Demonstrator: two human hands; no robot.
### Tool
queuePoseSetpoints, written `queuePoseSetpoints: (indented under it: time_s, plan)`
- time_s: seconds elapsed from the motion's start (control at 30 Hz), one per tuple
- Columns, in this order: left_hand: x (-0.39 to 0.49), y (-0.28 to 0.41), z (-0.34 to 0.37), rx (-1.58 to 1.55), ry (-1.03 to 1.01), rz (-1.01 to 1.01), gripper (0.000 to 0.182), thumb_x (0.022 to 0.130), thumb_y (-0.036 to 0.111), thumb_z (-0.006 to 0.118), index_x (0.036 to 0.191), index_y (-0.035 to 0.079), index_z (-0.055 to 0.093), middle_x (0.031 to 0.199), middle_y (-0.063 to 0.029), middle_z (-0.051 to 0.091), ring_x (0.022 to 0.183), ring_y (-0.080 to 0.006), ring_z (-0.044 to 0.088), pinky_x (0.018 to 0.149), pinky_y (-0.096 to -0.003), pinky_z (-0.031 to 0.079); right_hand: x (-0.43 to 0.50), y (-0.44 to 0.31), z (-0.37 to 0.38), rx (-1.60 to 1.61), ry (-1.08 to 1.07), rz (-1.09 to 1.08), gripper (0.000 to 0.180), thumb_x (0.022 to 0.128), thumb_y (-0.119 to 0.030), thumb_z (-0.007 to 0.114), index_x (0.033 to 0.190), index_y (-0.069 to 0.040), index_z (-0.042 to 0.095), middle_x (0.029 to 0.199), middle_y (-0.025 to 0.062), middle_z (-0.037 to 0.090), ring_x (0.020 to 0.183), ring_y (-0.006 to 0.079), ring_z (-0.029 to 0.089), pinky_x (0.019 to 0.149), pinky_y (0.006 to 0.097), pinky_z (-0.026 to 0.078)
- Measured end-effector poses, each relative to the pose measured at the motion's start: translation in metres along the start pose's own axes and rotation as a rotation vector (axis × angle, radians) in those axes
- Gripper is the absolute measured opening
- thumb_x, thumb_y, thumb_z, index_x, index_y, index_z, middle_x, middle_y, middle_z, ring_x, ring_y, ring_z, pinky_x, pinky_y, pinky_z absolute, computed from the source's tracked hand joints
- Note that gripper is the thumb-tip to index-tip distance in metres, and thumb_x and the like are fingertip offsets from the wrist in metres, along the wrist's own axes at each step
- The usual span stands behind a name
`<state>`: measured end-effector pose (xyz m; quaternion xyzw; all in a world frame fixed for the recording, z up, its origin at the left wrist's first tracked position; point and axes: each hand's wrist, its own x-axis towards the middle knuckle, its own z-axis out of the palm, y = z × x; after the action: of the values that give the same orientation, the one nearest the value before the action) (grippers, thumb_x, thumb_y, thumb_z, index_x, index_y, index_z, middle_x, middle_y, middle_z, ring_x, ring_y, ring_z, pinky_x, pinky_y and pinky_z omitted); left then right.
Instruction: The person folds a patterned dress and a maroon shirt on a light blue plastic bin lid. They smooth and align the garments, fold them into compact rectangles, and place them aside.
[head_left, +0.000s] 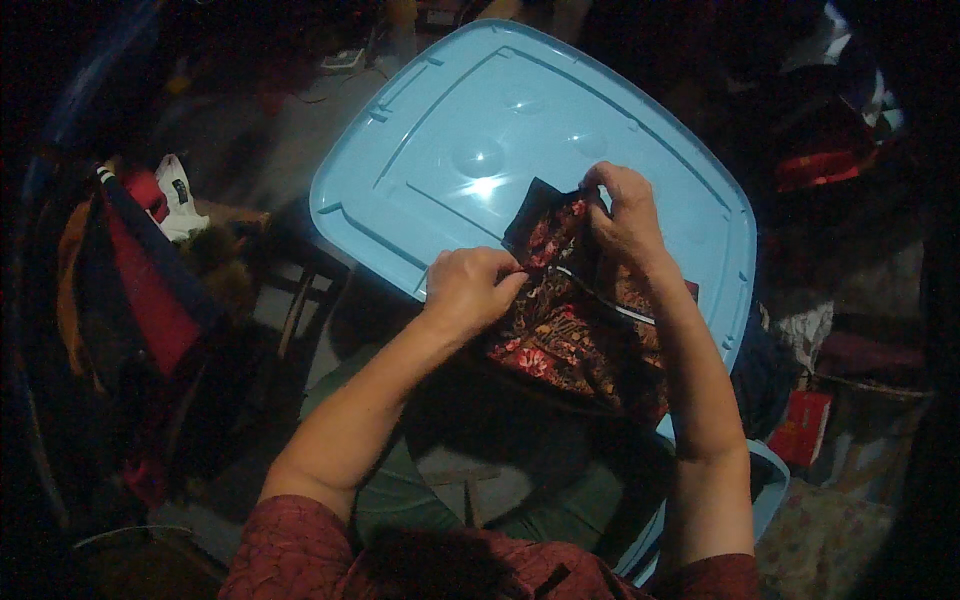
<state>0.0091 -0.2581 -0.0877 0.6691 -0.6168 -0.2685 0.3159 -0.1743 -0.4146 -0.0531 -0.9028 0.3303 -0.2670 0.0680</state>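
A dark cloth with a red and tan floral print lies partly over the near edge of a light blue plastic storage-bin lid and hangs down towards my lap. My left hand pinches the cloth's left side between thumb and fingertips. Farther up, my right hand grips a top corner, beside a plain black border. Between the hands the cloth is drawn out fairly flat. A thin pale strip crosses the cloth under my right forearm; I cannot tell whether it is a cord or a zip. My right forearm hides part of the print.
On the left hang red and navy cloth and a white cloth. A light blue plastic bin stands at my lower right, with a red box-like item near it. The surroundings are very dark.
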Motion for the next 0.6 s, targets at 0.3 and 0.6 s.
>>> queuePoseSetpoints:
  time_s: [0.3, 0.6]
  plan:
    - [0.010, -0.017, 0.001, -0.568, -0.296, -0.354, 0.028, 0.085, 0.026, 0.064, 0.087, -0.002, 0.069, 0.073, -0.0014, 0.066, 0.068, -0.0077, 0.056, 0.062, -0.0261, 0.046, 0.023, -0.027, 0.021, -0.479, -0.138, 0.117, 0.029, 0.066, -0.013, 0.071, 0.092, -0.013, 0.059, 0.091, 0.0086, 0.063, 0.095, 0.0307, 0.057, 0.096, 0.0577, 0.034]
    - [0.011, -0.022, -0.014, 0.188, -0.190, -0.164, 0.035, 0.076, 0.040, 0.063, 0.082, 0.006, 0.069, 0.082, -0.0176, 0.067, 0.081, -0.0372, 0.063, 0.070, -0.0465, 0.050, 0.013, -0.002, 0.049, 0.029, 0.308, 0.076, 0.018, 0.084, -0.006, 0.061, 0.101, -0.002, 0.063, 0.099, 0.0149, 0.064, 0.091, 0.0325, 0.063, 0.078, 0.0369, 0.049]
